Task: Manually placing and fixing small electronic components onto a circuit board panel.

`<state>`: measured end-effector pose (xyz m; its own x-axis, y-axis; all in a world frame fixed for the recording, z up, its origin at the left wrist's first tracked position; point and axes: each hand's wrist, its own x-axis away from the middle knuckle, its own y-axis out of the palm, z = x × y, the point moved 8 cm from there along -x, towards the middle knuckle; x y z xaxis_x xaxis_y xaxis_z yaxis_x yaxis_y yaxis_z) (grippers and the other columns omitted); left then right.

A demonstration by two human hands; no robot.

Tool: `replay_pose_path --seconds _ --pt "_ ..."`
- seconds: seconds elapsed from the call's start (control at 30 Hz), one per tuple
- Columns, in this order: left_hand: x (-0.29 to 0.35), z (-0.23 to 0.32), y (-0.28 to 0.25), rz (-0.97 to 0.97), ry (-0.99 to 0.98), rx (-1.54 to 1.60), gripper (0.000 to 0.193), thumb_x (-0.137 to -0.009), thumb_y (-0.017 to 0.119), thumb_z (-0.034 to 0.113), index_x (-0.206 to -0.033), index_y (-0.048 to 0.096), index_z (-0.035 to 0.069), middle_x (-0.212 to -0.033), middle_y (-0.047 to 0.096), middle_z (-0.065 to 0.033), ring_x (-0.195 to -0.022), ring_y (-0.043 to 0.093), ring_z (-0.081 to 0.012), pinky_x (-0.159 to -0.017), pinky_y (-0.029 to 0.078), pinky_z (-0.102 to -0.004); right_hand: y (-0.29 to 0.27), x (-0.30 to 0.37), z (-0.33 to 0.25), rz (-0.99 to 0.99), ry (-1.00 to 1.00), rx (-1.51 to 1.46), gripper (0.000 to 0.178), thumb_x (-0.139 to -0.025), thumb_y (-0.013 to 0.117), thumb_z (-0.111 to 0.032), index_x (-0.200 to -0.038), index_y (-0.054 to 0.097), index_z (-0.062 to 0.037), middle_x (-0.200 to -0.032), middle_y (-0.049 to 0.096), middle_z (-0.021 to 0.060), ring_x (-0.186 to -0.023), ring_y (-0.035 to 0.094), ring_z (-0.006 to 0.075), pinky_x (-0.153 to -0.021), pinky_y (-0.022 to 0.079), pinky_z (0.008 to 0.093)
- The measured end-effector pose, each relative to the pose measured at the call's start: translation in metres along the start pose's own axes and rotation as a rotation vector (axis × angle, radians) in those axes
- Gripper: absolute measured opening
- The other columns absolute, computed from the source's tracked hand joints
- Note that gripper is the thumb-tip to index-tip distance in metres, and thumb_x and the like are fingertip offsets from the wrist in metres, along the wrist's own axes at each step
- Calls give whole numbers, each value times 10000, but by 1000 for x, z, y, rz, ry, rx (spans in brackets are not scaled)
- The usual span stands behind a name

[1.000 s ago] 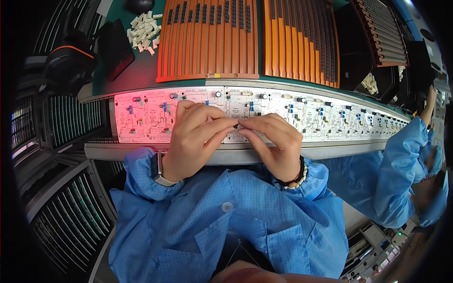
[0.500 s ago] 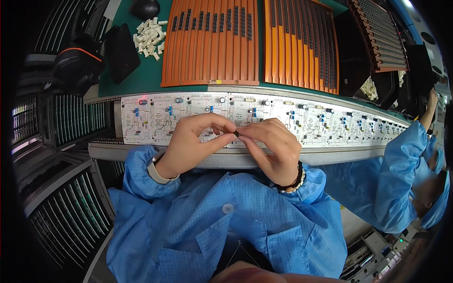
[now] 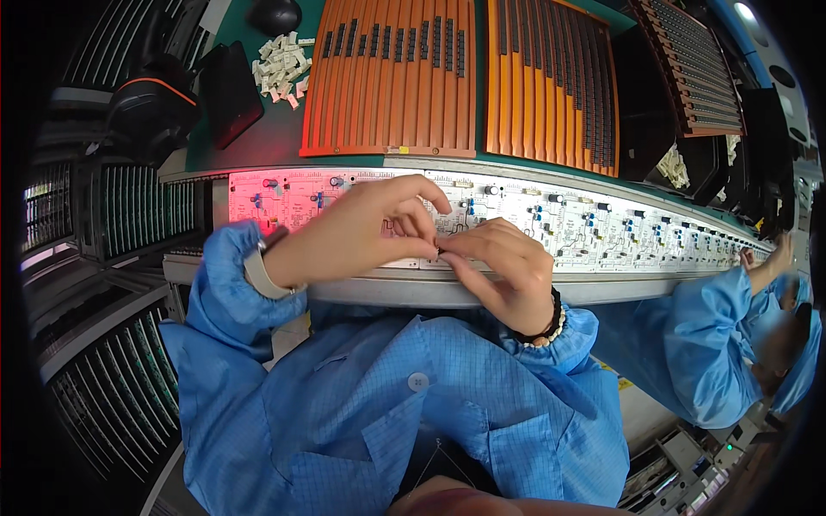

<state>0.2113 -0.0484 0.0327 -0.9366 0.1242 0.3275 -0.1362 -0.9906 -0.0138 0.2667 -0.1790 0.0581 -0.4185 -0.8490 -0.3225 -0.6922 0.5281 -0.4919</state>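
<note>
My right hand pinches a small black component between thumb and fingertips, above the front edge of a row of white circuit boards. Its exact kind is too small to tell. My left hand is just beside it, index finger raised and apart from the thumb. The left thumb tip comes close to the component; whether it touches cannot be made out. Blue and black parts stand on the boards. My left hand covers part of the board beneath it.
Behind the boards lie an orange slotted tray and a second slotted tray, both holding black parts. White pieces are heaped at the far left, near a black device with an orange stripe. At right, a co-worker's blue sleeve reaches toward the boards.
My left hand has opened away from the component and shifted left, its index finger lifting. The right hand stays nearly in place. Red light now spreads over the left boards. The co-worker's hand has moved nearer the boards.
</note>
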Motion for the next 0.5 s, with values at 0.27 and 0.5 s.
replay_pose_path --seconds 0.27,0.5 --pt "-42 16 -99 769 540 -1225 284 -932 610 74 -1204 630 -3 -1035 610 -145 -949 607 -288 -834 495 -358 -3 0 8 102 80 86 185 -773 738 46 -953 708 16 -916 716 143 -865 706 270 -772 552 328" --pt "-49 10 -89 751 491 -1542 384 -881 590 49 -1263 617 21 -1062 587 -111 -1030 560 -260 -894 441 -373 18 -1 12 19 120 167 212 -765 747 29 -969 706 -9 -941 667 125 -888 666 280 -751 538 343"
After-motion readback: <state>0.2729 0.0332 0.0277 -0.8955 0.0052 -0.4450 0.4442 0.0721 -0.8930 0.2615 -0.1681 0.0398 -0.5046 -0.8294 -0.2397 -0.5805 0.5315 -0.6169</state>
